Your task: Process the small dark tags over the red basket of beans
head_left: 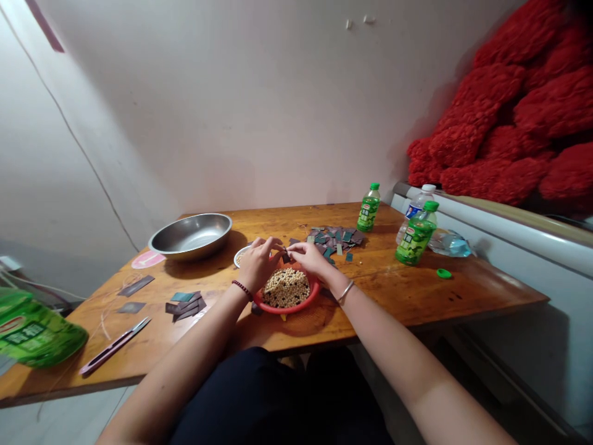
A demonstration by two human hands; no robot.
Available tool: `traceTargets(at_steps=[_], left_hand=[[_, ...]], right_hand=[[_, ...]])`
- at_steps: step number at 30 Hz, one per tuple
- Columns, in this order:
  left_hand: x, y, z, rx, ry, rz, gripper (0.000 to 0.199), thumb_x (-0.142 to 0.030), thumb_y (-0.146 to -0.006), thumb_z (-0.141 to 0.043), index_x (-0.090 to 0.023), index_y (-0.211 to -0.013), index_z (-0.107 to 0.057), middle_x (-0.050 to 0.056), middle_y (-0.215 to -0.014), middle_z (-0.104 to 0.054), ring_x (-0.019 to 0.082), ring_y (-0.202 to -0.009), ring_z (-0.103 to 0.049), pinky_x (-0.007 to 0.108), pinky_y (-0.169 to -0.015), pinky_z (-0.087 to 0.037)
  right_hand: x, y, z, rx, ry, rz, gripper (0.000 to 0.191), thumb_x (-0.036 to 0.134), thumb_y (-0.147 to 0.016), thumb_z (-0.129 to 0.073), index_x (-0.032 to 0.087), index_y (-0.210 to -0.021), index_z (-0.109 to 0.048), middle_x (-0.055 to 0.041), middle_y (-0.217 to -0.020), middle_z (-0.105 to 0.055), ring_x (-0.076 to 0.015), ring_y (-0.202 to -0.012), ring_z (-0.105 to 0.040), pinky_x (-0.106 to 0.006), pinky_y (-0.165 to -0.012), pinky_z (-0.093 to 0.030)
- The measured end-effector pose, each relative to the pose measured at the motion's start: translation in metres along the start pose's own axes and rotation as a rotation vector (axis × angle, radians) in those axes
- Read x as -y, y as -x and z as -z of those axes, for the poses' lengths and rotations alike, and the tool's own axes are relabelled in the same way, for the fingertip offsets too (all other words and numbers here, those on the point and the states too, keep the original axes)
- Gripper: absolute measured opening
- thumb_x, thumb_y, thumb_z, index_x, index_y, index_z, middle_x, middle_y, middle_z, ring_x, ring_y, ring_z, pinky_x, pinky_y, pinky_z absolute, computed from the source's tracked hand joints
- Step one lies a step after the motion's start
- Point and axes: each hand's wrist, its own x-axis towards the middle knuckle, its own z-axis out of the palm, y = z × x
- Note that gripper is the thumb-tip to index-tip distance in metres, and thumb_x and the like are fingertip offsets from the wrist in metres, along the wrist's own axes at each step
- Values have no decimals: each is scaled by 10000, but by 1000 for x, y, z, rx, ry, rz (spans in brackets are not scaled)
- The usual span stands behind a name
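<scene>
My left hand (258,262), with a red beaded bracelet (242,288) on its wrist, and my right hand (311,259), with a silver bangle (345,292), meet above a red plastic basket (287,306). Their fingertips pinch a small dark piece (284,256) between them. The basket holds many pale round beads (286,288) mixed with some dark ones. A small white dish (239,256) sits just behind my left hand, partly hidden by it. Beyond my right hand lies a heap of dark and teal rectangular tiles (334,239).
On the wooden table (370,296) are a steel basin (189,236), green-labelled bottles (415,233), a water bottle (414,213), dark tiles (185,306), a craft knife (115,345) and a green packet (32,327). Red fluffy material (504,117) lies beyond a white appliance (509,259).
</scene>
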Motion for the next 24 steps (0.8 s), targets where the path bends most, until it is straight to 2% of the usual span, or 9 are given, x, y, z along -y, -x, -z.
traceTargets(at_steps=[5,24], left_hand=[[-1,0,1,-29,-11,19,158,-352,-838,-534,-247,-953,-557,-57,-888,-692,162,-867,-542,262,-654,-409],[0,1,0,11,-3,75,154,-370,-817,-556,-241,-901,-562,-10,-854,-677,159,-842,-570,256,-634,-408]], right_hand=[[2,1,0,28,7,-25,197,136,-725,-558,113,-870,-689,-83,-854,-699,-154,-767,-635,-286,-738,-485],[3,2,1,50,-13,-38,175,144,-699,-565,114,-810,-696,-64,-790,-701,-145,-712,-624,-289,-721,-479]])
